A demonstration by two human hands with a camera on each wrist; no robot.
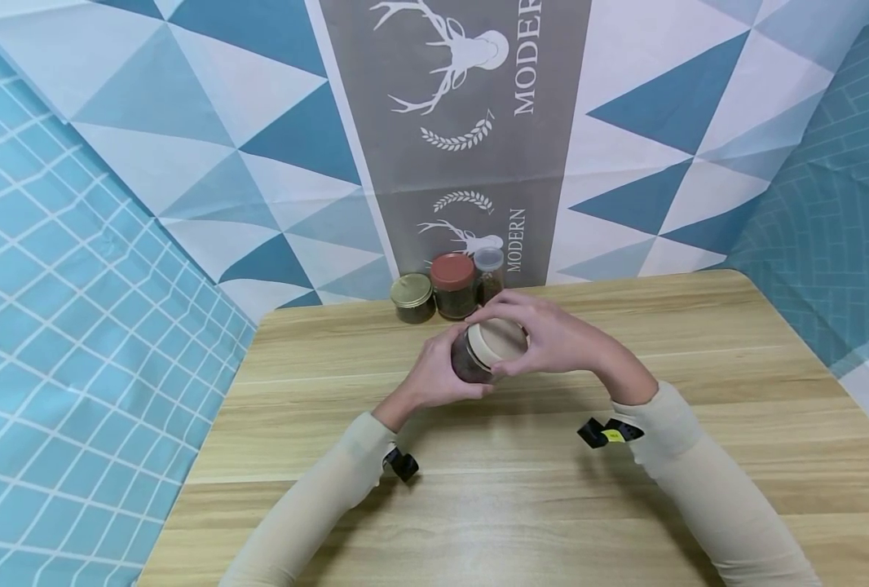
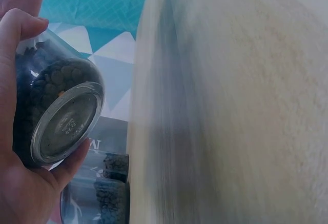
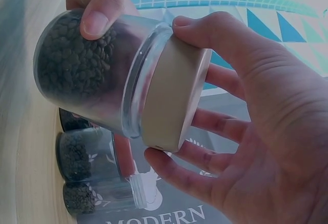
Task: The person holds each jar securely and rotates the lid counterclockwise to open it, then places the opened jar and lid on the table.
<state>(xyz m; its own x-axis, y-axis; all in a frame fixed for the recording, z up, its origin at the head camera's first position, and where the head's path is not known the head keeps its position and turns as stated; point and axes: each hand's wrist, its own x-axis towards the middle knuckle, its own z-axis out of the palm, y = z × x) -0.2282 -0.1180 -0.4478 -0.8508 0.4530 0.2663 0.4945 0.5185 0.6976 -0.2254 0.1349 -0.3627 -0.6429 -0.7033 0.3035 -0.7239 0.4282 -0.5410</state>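
Note:
A clear glass jar [image 3: 77, 55] of dark pellets, tilted on its side, is held above the table between both hands. The left hand [image 1: 438, 371] grips the glass body, and in the left wrist view its fingers wrap the jar [image 2: 61, 96] near the round base. Around the rim of the cream lid [image 3: 171, 93] curl the thumb and fingers of the right hand [image 3: 266, 101]. The lid sits on the jar's mouth.
At the table's back edge stand a jar with a gold lid [image 1: 412, 297], a jar with a red lid [image 1: 452, 281] and a slim jar with a translucent lid [image 1: 489, 273]. A patterned cloth wall rises behind the wooden table [image 1: 317, 359].

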